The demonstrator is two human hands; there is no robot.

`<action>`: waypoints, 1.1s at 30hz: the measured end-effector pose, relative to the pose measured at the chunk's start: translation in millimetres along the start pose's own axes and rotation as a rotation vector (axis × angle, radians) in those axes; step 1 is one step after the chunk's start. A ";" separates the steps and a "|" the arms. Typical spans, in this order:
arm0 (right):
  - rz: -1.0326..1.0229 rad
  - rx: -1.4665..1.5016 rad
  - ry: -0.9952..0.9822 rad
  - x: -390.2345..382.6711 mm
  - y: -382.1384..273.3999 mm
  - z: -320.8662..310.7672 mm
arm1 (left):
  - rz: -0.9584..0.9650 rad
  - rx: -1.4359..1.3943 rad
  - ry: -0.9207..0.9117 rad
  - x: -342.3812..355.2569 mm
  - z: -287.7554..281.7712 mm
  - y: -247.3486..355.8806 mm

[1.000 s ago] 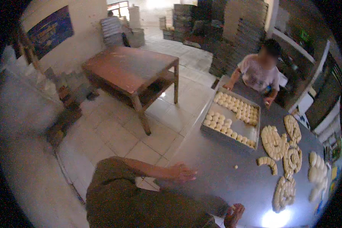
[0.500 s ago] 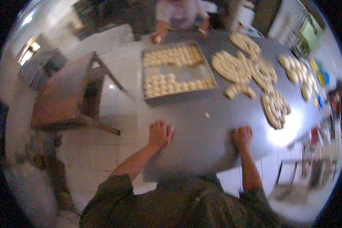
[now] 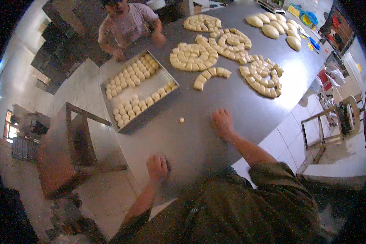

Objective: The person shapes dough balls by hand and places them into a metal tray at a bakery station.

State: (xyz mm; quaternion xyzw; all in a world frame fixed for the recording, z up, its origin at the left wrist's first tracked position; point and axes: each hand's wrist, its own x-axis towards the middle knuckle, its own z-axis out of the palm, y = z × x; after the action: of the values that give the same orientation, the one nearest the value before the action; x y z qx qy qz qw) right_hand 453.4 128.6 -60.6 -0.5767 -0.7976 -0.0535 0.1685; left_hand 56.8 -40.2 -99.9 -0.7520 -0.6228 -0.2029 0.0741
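Observation:
My left hand (image 3: 157,167) rests knuckles up near the left edge of the grey metal table (image 3: 199,152), its fingers curled under. Farther off and to the right, my right hand (image 3: 223,122) is curled on the tabletop in the same way. Whatever lies under either palm is hidden. A small dough piece (image 3: 181,120) sits between the hands. Beyond it, a metal tray (image 3: 146,118) holds rows of round dough balls (image 3: 128,112) with a bare strip across its middle. A short curved row of cut dough pieces (image 3: 211,74) lies ahead of my right hand.
Coils of cut dough (image 3: 194,57) spread over the far table, with smooth dough loaves (image 3: 270,29) behind them. Across the table stands a person (image 3: 128,28), hands near the tray. A wooden stand (image 3: 63,148) is at left, a frame (image 3: 321,128) at right.
The view has swung, so the tray now appears tilted at left. My right hand sits farther forward in view and my left hand lower. More of the other person shows.

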 end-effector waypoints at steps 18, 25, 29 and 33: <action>0.156 0.123 -0.133 61.5 -0.4 -53.9 | -0.520 0.044 0.198 93.5 -28.3 -24.9; -0.093 -0.114 0.025 2.9 62.0 -0.5 | -0.219 -0.135 -0.032 16.4 -69.0 -6.9; 0.035 0.032 0.013 46.0 31.3 -2.3 | -0.455 -0.093 -0.101 69.7 -39.9 -10.6; -0.268 -0.033 -0.014 -16.5 23.0 -5.2 | -0.233 -0.153 -0.131 16.2 -29.2 7.2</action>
State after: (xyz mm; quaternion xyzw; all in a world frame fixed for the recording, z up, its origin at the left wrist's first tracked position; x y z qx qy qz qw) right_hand 480.6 119.8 -63.7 -0.4681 -0.8676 -0.0845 0.1449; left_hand 59.9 -37.7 -65.9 -0.6897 -0.6921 -0.2073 -0.0483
